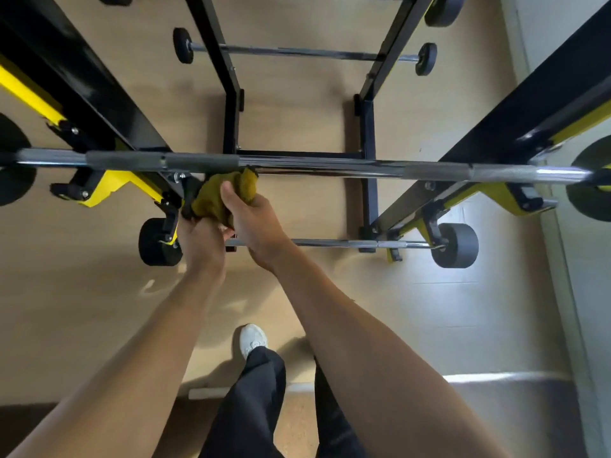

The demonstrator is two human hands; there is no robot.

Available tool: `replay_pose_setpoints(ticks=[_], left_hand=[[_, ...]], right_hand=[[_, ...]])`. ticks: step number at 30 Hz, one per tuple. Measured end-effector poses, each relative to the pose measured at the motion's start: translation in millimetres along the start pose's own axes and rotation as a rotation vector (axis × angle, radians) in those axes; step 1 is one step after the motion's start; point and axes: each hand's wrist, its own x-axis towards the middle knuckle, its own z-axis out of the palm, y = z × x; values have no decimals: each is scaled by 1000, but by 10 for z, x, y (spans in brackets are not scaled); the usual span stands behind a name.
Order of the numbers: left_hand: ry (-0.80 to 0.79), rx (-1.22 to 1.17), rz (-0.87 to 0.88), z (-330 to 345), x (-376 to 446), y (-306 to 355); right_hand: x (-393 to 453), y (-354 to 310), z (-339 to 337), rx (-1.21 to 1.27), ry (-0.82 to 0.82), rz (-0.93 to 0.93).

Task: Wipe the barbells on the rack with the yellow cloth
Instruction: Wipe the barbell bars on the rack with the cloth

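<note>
I look straight down a black and yellow barbell rack. The top barbell runs across the view, chrome with knurled grey grips. Just below its left-centre part, both hands bunch the yellow cloth. My left hand grips the cloth's lower left edge. My right hand holds its right side, thumb pressed on top. The cloth's upper edge touches the underside of the top bar. A lower barbell with black end weights lies behind my hands. A third barbell sits further down.
The rack's slanted side rails with yellow holders flank me left and right. Black end weights stick out at both sides. Wooden floor lies below, a pale wall at the right. My white shoe and dark trousers show beneath.
</note>
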Motion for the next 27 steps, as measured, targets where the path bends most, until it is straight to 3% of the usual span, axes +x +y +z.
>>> replay_pose_setpoints(ticks=[3,5,10,14,18,20,23,27], left_hand=[[-62,2,61,-174,5,-77],[-161,129,71,-213,23,-184],[-486,276,-112,33,-6,-718],[-494,522,8,503,-7,-1395],[-531,591,-151,966,112,-2304],[-572,699,-148,1175,284,-2774],[-611,939,34,1404,638,-3344],[-586,1129,376,1607,1152,-3986]], right_hand=[[28,271,-110,-7,69,38],[72,436,-276,61,121,85],[122,906,-1054,166,229,194],[239,1338,-1971,196,251,282],[416,1723,-2922,165,364,296],[552,1892,-3414,133,480,223],[815,2132,-4049,-202,704,29],[1128,2482,-4662,-739,800,-137]])
